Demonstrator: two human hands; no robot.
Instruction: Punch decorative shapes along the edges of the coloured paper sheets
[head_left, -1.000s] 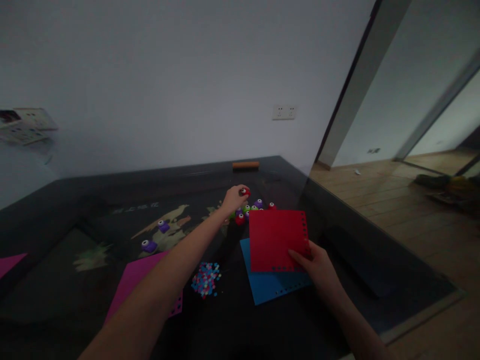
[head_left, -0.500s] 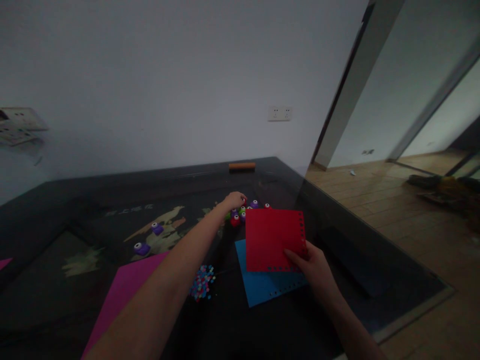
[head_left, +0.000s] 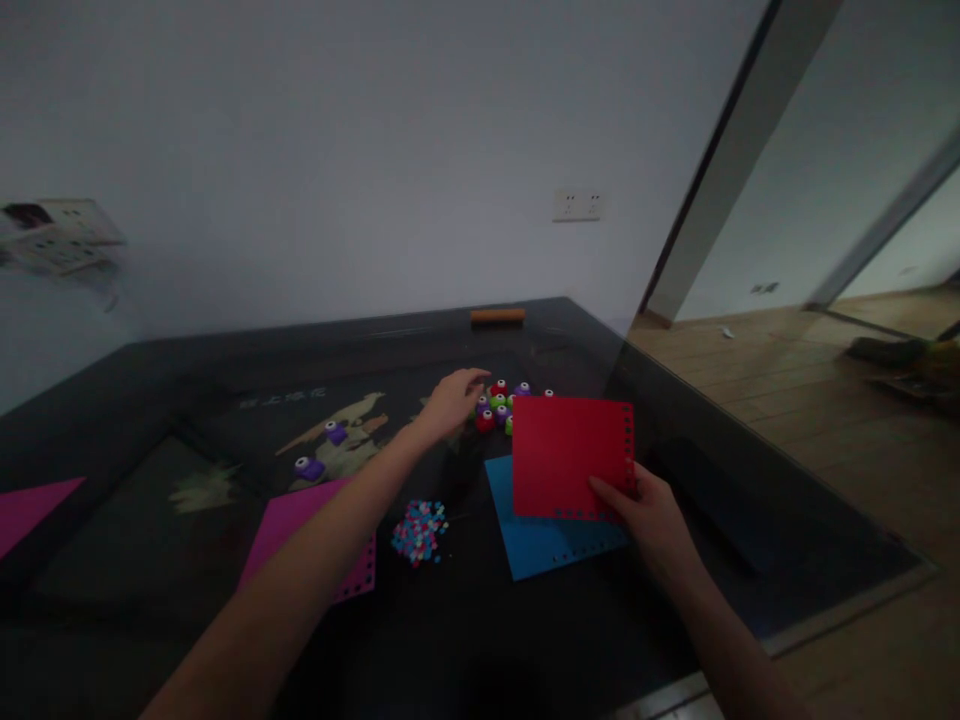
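My right hand [head_left: 649, 505] grips a red sheet [head_left: 571, 455] with holes along two edges, thumb on top and fingers beneath. The sheet is above a blue sheet [head_left: 534, 548], also punched, and covers part of it. My left hand [head_left: 454, 395] reaches over the table with its fingers apart, holding nothing. Just right of its fingertips is a cluster of small red, green and purple figures [head_left: 500, 412], each with one round white eye. The red sheet hides some of that cluster. Two purple figures [head_left: 335, 432] lie apart on the left.
Below my left forearm lies a magenta punched sheet [head_left: 296, 515]. Beside it is a pile of tiny coloured pieces [head_left: 420, 531]. Another magenta sheet [head_left: 34, 508] is at far left. An orange-brown bar [head_left: 497, 316] lies at the table's back edge; a dark flat object [head_left: 709, 500] is at right.
My left hand has drawn back left from the cluster, its fingers now opened. The view has shifted slightly. My right hand still holds the red sheet.
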